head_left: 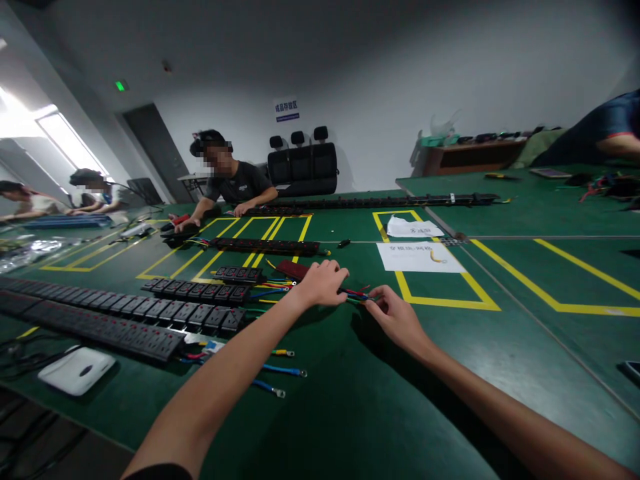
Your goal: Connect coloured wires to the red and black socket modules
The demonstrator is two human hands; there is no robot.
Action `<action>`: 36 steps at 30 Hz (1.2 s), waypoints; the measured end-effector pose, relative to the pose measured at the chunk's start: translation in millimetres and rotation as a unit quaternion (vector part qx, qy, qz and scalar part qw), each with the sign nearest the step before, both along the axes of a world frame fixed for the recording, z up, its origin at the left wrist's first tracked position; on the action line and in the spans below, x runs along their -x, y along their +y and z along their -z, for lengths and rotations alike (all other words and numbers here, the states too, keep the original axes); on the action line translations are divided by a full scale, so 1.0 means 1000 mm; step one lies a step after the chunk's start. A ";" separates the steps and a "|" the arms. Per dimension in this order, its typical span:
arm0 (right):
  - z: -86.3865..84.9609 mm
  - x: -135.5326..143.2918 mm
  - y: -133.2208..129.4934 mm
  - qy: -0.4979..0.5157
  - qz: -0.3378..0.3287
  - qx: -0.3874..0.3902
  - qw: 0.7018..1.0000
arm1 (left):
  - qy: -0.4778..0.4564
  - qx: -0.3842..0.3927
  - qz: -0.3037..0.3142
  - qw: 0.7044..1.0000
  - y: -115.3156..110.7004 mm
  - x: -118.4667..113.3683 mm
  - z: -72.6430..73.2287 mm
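Note:
Several thin wires (356,293) in red, blue and green run between my two hands above the green table. My left hand (323,283) is closed around the wire bundle at its left end, its fingers curled down and partly hiding it. With thumb and forefinger, my right hand (393,312) pinches the wires' right end. Just left of my left hand lies a dark red flat piece (293,269). Beside my left forearm, black socket strips (200,313) lie in rows, with coloured leads at their right ends. Blue cables (285,370) with ring terminals stick out under the forearm.
A white box (77,370) sits at the table's near left. White paper sheets (420,257) lie within yellow tape marks (450,305). Across the table, a person (235,180) handles another black strip (265,245). Other people work at far left and right.

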State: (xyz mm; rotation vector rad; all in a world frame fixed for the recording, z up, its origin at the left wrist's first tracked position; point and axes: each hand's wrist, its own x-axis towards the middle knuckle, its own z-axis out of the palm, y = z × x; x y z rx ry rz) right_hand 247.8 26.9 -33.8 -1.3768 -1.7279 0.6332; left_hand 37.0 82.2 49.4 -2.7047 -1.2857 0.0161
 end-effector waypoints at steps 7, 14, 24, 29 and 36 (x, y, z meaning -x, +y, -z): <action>0.001 0.000 0.002 0.025 0.004 0.029 0.999 | 0.020 0.133 -0.030 0.990 0.029 0.057 -0.003; 0.001 0.002 0.003 0.090 0.000 0.042 0.995 | 0.050 0.070 0.002 0.996 0.038 0.066 -0.006; 0.001 -0.021 0.020 0.328 0.134 -0.010 0.935 | -0.028 0.001 0.000 1.000 -0.007 0.041 -0.028; 0.001 -0.028 0.024 0.332 0.136 -0.001 0.934 | -0.039 -0.012 0.010 0.999 -0.034 0.029 -0.005; -0.003 -0.033 0.022 0.174 0.126 -0.038 0.976 | -0.085 -0.004 0.000 0.996 -0.045 0.027 0.030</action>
